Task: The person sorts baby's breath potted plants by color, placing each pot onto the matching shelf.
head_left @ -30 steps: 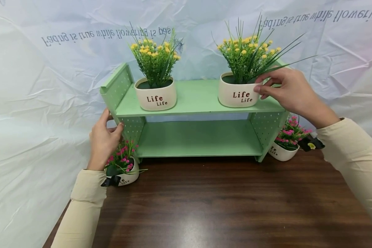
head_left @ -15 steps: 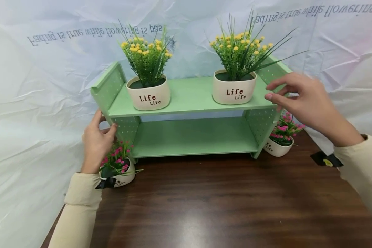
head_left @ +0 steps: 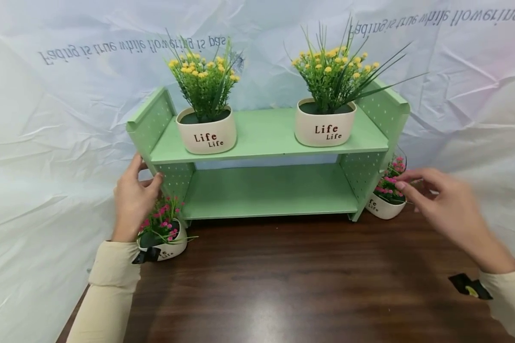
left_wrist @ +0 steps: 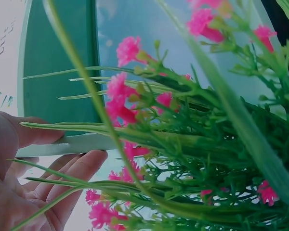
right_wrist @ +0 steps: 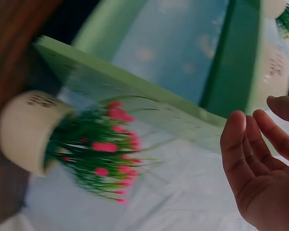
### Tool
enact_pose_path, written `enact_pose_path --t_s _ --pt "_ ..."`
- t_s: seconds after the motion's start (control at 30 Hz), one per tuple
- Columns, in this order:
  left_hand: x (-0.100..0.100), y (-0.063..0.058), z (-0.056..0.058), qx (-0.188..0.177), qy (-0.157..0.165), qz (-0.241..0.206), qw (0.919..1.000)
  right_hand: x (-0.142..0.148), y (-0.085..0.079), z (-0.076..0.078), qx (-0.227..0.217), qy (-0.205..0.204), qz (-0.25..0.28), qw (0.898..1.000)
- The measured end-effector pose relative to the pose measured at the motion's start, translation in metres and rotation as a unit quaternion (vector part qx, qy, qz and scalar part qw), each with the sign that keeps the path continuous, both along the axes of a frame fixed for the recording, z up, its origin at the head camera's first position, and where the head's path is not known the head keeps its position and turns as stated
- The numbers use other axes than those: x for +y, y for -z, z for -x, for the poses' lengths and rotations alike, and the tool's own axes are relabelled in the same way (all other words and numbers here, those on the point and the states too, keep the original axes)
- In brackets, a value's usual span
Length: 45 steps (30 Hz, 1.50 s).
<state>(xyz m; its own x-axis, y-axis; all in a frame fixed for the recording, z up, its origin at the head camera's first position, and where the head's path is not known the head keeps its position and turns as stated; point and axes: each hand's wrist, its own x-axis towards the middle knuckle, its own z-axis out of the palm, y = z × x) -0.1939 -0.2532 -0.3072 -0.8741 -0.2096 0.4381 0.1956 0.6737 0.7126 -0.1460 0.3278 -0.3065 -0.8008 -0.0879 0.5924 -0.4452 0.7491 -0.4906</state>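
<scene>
My left hand [head_left: 130, 202] grips the left side panel of a two-tier green shelf [head_left: 262, 133]; in the left wrist view, thumb and fingers [left_wrist: 84, 166] pinch the panel's edge. Low on the right, my right hand [head_left: 455, 214] holds nothing, its fingers loosely bent. In the head view its fingertips overlap the right pink-flowered pot plant [head_left: 384, 206], while the right wrist view shows hand and plant apart. Two white "Life" pots with yellow flowers, a left one [head_left: 207, 136] and a right one [head_left: 325, 127], stand upright on the upper tier.
Another pink-flowered pot plant [head_left: 171, 245] stands on the dark wooden table [head_left: 274, 286], outside the shelf's left end and below my left hand. Wrinkled pale cloth [head_left: 266, 28] with printed writing hangs behind the shelf.
My right hand has let go of the right yellow-flowered pot and moved right, then down beside the shelf. My left hand keeps its grip. The head view has shifted slightly.
</scene>
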Motion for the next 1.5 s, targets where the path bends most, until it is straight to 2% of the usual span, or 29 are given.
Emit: enact_pose_path --t_s 0.17,0.3,0.43,0.53,0.73,0.9,1.03,1.1,1.2,1.33,1.5 --pt "0.001 0.001 0.0 0.004 -0.001 0.004 1.0 0.011 0.035 -0.002 -0.021 0.022 -0.021 0.999" --pt "0.001 0.002 0.0 0.005 -0.005 0.012 0.9999 0.019 0.059 -0.001 -0.071 0.035 -0.021 0.997" --pt "0.002 0.002 0.0 0.002 -0.013 0.023 0.9996 0.025 0.078 0.002 -0.113 0.054 -0.035 0.992" --pt "0.002 0.002 0.0 -0.003 -0.014 0.022 0.9997 0.028 0.09 0.007 -0.126 0.068 -0.059 0.988" --pt "0.003 0.003 -0.001 -0.005 -0.012 0.014 0.9998 0.032 0.103 0.012 -0.161 0.061 -0.092 0.981" --pt "0.003 0.004 -0.001 0.0 -0.013 0.021 0.9997 0.036 0.104 0.011 -0.2 0.065 -0.06 0.976" --pt "0.003 0.004 -0.002 0.002 -0.012 0.016 0.9998 0.041 0.104 0.015 -0.247 0.055 -0.063 0.965" --pt "0.002 0.005 -0.002 0.001 -0.012 0.014 0.9998 0.044 0.107 0.019 -0.243 0.039 -0.077 0.966" --pt "0.002 0.005 -0.002 0.0 -0.014 0.017 0.9998 0.046 0.115 0.026 -0.204 0.017 -0.097 0.974" --pt "0.002 0.005 -0.002 -0.005 -0.011 0.018 0.9998 0.049 0.125 0.034 -0.151 0.008 -0.11 0.982" --pt "0.001 0.005 -0.003 -0.003 -0.006 0.015 0.9999 0.048 0.131 0.046 -0.151 0.019 -0.116 0.982"
